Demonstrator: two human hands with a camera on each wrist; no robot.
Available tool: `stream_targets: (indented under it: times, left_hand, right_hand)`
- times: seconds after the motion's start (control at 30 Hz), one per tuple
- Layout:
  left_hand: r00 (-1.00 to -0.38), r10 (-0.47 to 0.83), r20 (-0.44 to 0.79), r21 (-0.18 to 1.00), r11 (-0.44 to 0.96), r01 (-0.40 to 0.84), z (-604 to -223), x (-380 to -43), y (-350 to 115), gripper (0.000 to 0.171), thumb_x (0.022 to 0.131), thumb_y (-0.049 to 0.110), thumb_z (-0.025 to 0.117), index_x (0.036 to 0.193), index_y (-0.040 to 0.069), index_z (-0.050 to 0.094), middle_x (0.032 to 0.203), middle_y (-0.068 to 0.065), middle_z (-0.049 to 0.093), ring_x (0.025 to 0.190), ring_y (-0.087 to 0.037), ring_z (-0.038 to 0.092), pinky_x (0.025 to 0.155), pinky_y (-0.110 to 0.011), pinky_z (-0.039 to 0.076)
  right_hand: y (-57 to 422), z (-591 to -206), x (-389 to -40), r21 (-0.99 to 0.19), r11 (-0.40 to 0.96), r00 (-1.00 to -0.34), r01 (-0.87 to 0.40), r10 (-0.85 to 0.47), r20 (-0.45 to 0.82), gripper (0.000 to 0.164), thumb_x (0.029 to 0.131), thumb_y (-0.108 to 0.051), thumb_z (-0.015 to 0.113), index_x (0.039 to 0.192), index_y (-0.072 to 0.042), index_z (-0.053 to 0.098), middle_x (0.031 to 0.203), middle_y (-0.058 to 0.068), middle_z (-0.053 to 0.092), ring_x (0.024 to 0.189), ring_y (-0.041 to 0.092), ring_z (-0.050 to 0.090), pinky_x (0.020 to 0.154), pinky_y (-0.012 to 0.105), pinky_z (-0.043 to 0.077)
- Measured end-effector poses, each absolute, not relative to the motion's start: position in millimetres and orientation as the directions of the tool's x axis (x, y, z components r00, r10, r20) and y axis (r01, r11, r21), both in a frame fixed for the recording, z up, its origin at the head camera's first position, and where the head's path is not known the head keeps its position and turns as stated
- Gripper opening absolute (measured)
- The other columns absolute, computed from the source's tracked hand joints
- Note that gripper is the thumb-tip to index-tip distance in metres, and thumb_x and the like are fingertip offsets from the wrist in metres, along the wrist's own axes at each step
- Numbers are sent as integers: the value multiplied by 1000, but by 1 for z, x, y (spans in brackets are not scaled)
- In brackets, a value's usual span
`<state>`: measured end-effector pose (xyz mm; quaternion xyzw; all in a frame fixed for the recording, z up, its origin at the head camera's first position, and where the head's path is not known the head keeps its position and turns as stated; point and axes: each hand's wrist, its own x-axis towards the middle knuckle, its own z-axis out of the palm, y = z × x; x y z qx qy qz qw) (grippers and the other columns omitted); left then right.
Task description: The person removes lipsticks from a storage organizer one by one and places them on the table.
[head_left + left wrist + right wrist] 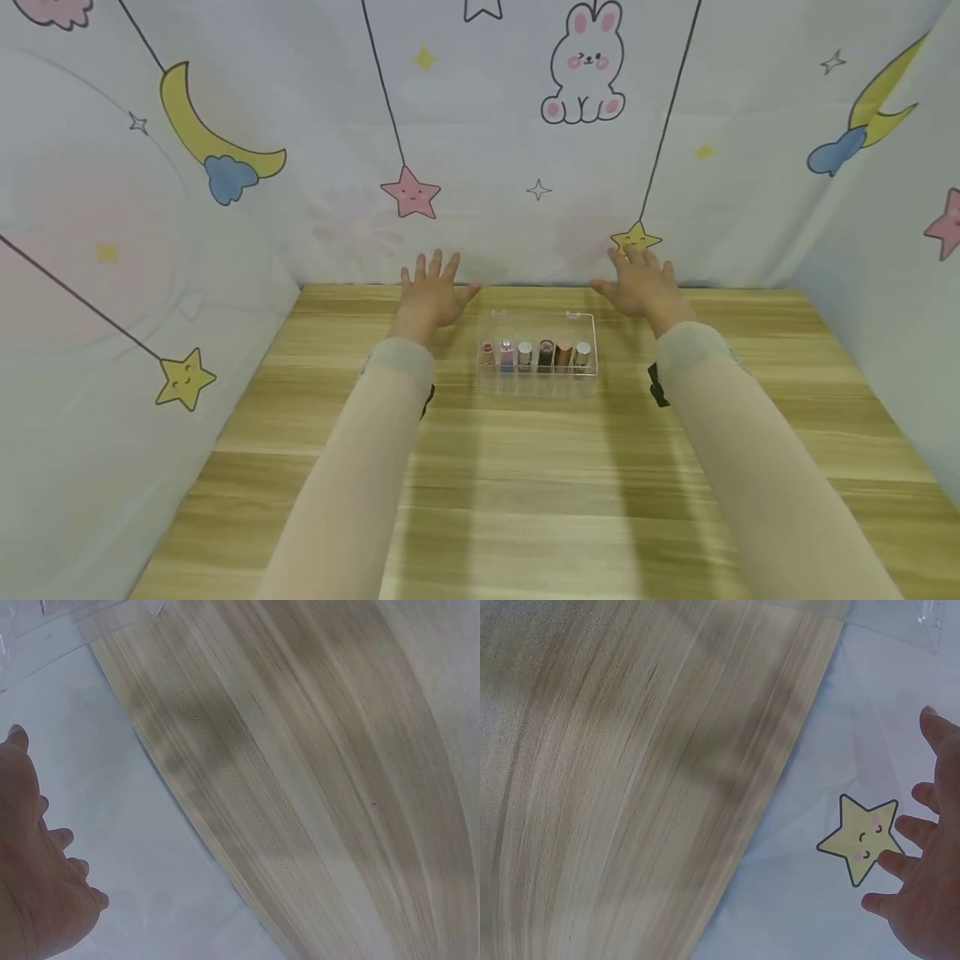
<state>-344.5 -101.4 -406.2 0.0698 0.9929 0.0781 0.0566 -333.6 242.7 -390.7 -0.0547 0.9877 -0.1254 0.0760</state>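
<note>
Between the two forearms, a clear plastic box (537,385) stands on the wooden table, and several lipsticks (545,355) are lined up in its compartments. My left hand (435,298) is held out past the box's left side, fingers spread, holding nothing. To the right of the box, my right hand (641,285) is spread the same way and also holds nothing. Both hands are apart from the box. Each wrist view catches the hand, left (45,862) and right (930,847), against the white cloth, with only a corner of clear plastic at the top.
A wooden table (525,500) runs back to a white cloth (480,125) printed with stars, moons and a rabbit. More cloth hangs along the left and right sides. Dark bands (658,387) show at the wrists.
</note>
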Motion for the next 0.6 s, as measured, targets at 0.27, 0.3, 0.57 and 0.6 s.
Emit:
stream_targets:
  times: [0.27,0.3,0.57,0.6]
  left_hand:
    - [-978,187,-92,171,971,169,-404,-343,-102,81,105,71,26,168,24,8,176,-11,8,162,-41,1,128,-64,0]
    - [-977,194,-90,172,969,177,-403,-343,-102,81,105,71,25,168,23,9,175,-11,10,162,-41,2,128,-64,1]
    - [-962,258,-89,206,950,235,-404,-341,-101,78,105,69,30,167,23,16,174,-9,17,162,-38,8,128,-64,2]
    - [-961,263,-90,208,948,240,-403,-341,-101,78,105,69,30,167,23,17,174,-9,17,162,-38,8,128,-64,3]
  right_hand:
    - [241,-387,-329,-252,961,-979,-115,-153,-137,83,106,-64,36,167,-12,14,174,20,4,157,53,2,121,76,2]
    - [241,-386,-327,-254,960,-978,-118,-156,-135,82,106,-63,36,167,-12,15,174,21,4,157,53,3,121,76,2]
    - [247,-382,-321,-239,958,-970,-158,-195,-143,85,105,-68,33,166,-12,17,173,23,8,156,54,7,121,76,5]
    - [248,-382,-321,-238,957,-969,-164,-201,-142,85,105,-68,33,166,-12,17,172,24,9,156,54,8,120,76,5]
